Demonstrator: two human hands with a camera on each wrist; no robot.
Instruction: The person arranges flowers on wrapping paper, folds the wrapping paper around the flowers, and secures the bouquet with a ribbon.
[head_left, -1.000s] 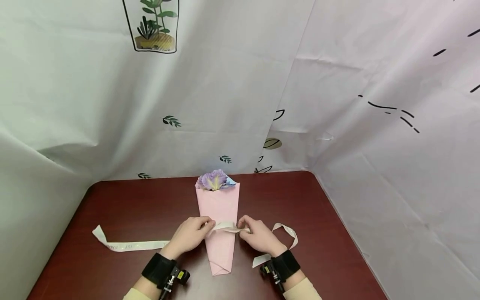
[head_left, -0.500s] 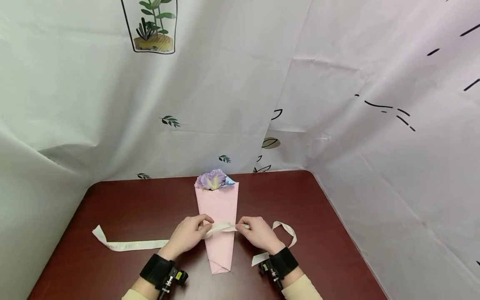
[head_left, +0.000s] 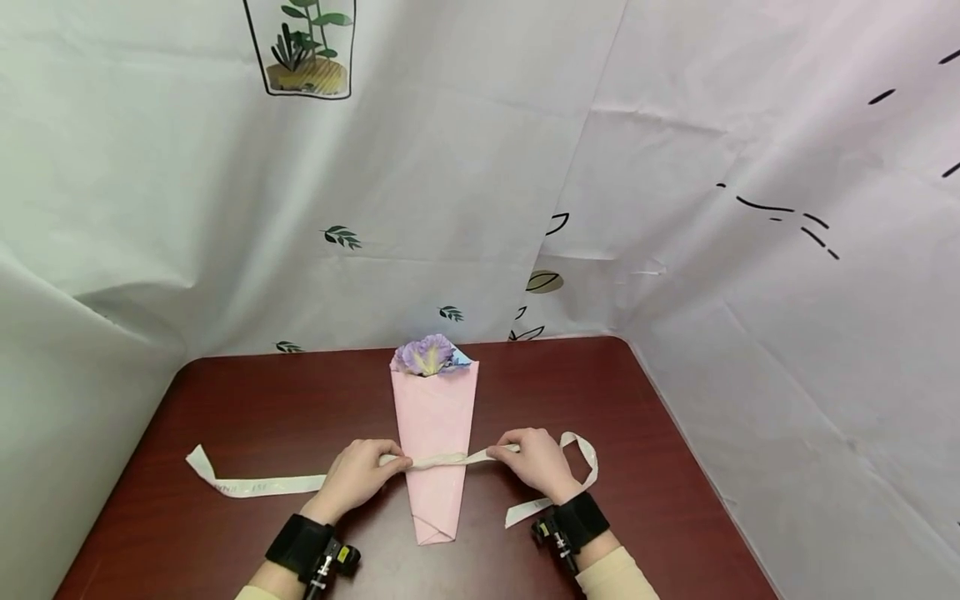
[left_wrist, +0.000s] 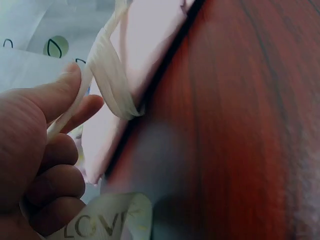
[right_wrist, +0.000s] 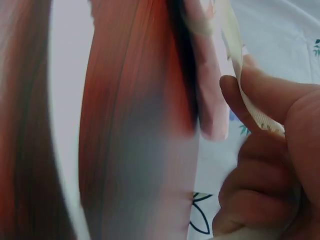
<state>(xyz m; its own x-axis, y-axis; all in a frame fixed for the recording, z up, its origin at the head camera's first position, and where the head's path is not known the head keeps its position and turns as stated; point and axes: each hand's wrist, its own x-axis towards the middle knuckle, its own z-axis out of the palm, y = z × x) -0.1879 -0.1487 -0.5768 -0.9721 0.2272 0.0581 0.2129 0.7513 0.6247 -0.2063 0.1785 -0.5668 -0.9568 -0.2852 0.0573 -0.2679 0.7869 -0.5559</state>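
A pink paper-wrapped bouquet [head_left: 437,417] lies on the table, its purple flower [head_left: 427,356] showing at the far end. Round its middle runs a cream ribbon [head_left: 442,460], crossed over the front and drawn out to both sides. My left hand [head_left: 357,475] pinches the ribbon between thumb and forefinger at the bouquet's left edge. On the other side my right hand [head_left: 536,460] pinches the other length, a short way off the right edge. In the left wrist view the ribbon [left_wrist: 112,80] loops round the wrap, and printed letters show on its lower part.
The ribbon's left tail [head_left: 262,486] trails over the dark red table [head_left: 300,400]. Its right tail [head_left: 592,462] curls beside my right wrist. White printed cloth [head_left: 450,167] hangs behind the table and along the sides. Each wrist wears a black strap with a small camera.
My hands have moved apart, left hand to the left and right hand to the right. The ribbon between them is straighter and lies narrower across the bouquet.
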